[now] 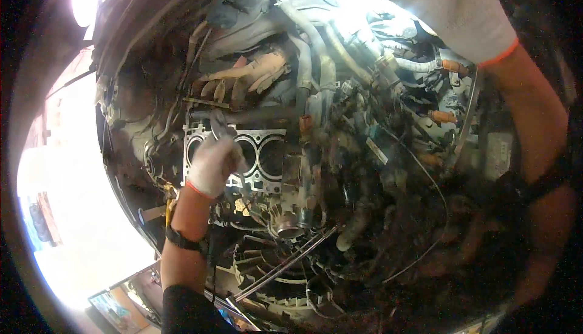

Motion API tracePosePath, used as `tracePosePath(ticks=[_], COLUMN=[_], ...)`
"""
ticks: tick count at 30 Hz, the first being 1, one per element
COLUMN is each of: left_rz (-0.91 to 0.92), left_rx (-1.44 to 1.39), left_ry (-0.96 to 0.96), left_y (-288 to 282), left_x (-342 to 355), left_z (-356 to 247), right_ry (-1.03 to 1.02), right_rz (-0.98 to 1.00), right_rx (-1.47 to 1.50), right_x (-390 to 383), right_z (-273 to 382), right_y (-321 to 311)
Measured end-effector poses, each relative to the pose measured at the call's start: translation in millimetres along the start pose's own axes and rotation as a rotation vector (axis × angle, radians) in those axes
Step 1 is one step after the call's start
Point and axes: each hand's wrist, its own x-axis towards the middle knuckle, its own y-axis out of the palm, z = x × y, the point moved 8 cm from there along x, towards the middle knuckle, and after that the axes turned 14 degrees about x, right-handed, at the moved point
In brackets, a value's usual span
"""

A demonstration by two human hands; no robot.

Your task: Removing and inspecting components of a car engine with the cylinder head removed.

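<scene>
Over the silver, round-bored metal engine block (258, 152), your white-gloved left hand (215, 164) grips a grey metal tool (217, 122); white-gloved right hand's (466, 21) grip, can't tell.

The left hand (214, 163) wears a white fabric glove (207, 173), finished at the wrist with a narrow orange cuff (200, 189). A black band (183, 240) circles the left forearm (184, 267), and a black sleeve (191, 311) shows farther up. The right hand (463, 15) has a similar white glove (477, 33) with an orange edge (500, 53); a dark strip (545, 184) across the right forearm (534, 121) may be shadow.
</scene>
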Motion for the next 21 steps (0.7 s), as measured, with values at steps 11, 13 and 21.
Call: tracePosePath(ticks=[11, 13, 21], left_rz=[-0.068, 0.010, -0.044], left_rx=[0.135, 0.215, 0.442], left_ry=[-0.112, -0.221, -0.197], left_y=[18, 23, 9], left_x=[-14, -16, 2], left_z=[109, 98, 120], right_ry=[-0.121, -0.025, 0.084], right_rz=[0.487, 0.466, 0.535], right_rx=[0.335, 0.253, 0.217], right_x=[-1, 1, 0], right_z=[23, 28, 25], right_y=[23, 14, 14])
